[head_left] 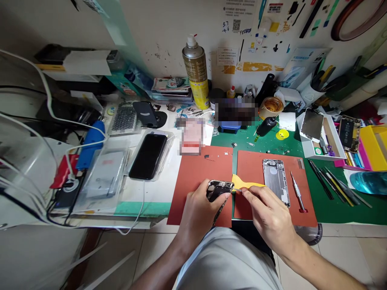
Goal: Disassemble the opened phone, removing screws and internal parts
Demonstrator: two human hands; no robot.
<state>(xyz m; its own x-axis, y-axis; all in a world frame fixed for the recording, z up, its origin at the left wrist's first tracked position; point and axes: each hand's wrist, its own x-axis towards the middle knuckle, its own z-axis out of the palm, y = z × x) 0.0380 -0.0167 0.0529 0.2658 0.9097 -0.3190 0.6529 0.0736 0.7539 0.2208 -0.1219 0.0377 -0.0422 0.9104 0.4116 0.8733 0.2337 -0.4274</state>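
My left hand (198, 207) is closed around an opened phone (219, 190), tilted up over the red-brown mat, with its dark insides showing. My right hand (270, 213) pinches a thin, metal-tipped tool (237, 189), whose tip meets the phone's upper right edge; the exact kind of tool is hidden by the fingers. Behind those fingers is a flat yellow piece (246, 183), partly covered. A bare silver phone housing (276, 181) lies on the right mat, just beyond my right hand. Beside it rests a small screwdriver (298, 191) with a red end.
Several slim tools (335, 185) lie on the green mat (293, 157) at right, near a white box (320, 137) holding a screen. A black phone (148, 156) lies to the left with a white cable. At the back stands a spray can (196, 72).
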